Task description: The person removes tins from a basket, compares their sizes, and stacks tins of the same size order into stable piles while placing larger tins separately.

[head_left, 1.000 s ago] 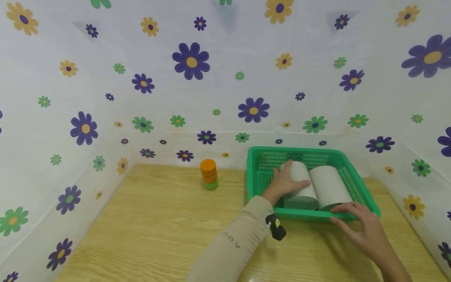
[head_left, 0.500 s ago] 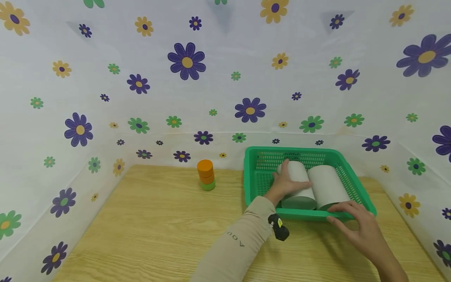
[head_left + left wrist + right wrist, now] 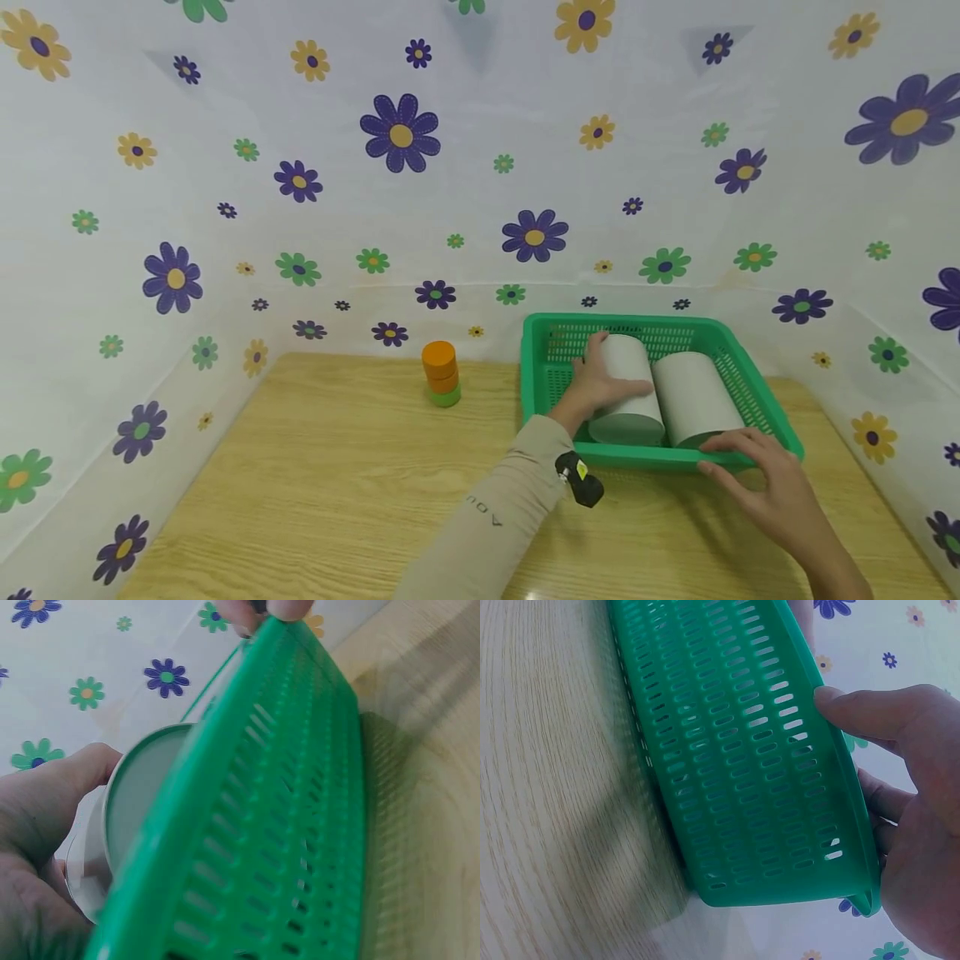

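Observation:
A green plastic basket stands at the right of the table, with two white cylindrical canisters lying side by side in it. My left hand reaches in from the front and grips the left canister, thumb on its right side and fingers on its left. In the left wrist view, that canister's flat pale end shows behind the basket wall. The right canister leans towards the basket's right side. At the front right rim, my right hand pinches the basket edge, thumb outside and fingers inside.
A small stack of two orange pieces and a green one stands on the wooden table, left of the basket. A white flowered cloth hangs around the back and sides. A black wrist camera sits on the left sleeve.
My left hand has shifted slightly left and up with the left canister, widening the gap between the canisters. The right hand keeps its place on the rim. The head view has shifted a little.

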`<state>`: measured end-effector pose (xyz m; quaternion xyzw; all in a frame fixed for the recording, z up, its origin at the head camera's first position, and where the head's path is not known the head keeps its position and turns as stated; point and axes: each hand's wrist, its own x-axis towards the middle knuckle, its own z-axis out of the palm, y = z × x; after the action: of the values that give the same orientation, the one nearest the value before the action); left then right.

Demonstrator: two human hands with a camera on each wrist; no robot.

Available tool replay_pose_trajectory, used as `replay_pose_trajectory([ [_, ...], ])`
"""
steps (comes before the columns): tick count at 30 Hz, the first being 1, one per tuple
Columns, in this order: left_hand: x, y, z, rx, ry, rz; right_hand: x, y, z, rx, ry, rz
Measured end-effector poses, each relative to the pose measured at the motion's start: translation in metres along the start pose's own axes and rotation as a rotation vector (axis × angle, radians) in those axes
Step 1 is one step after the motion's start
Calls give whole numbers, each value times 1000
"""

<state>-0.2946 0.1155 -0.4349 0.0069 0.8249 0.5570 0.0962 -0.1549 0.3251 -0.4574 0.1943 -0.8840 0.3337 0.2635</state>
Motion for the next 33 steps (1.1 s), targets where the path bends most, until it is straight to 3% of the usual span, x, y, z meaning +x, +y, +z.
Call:
replay_pose_trajectory([
  [15,-15,9,-36,36,22,104,-1,1,1,-11,7,-2],
  [25,-27,15,-59,25,28,262,1,2,1,-6,16,-17],
  [33,-42,22,-80,5,55,337,0,0,0,1,21,-20],
])
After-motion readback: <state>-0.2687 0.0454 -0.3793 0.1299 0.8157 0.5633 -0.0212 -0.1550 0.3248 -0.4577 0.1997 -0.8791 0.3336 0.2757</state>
